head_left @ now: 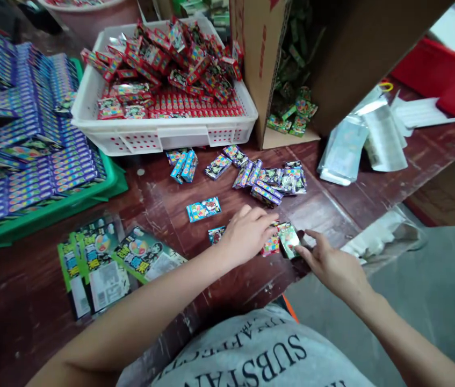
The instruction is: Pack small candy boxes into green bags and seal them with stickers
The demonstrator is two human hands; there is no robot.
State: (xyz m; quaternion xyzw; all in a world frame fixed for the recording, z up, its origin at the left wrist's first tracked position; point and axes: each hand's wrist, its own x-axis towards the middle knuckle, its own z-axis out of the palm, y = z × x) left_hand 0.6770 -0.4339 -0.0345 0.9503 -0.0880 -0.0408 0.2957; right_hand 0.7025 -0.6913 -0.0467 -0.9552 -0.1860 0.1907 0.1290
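My left hand [247,232] lies palm down on the dark red table [158,209], its fingers curled over a small stack of little candy boxes, a red one [271,246] showing under the fingertips. My right hand [330,260] comes in from the right, thumb and forefinger pinching the edge of a green-faced box [289,239] in the same stack. A blue box [203,209] lies flat just left of my left hand, and another blue one [216,234] peeks out beside the wrist.
A loose pile of purple and blue boxes [267,177] lies behind the hands. A white basket [163,131] holds red boxes, a green tray [50,212] holds purple ones. Printed green bags [106,263] lie left, silvery bags [352,145] right, beside a tipped cardboard carton [332,59].
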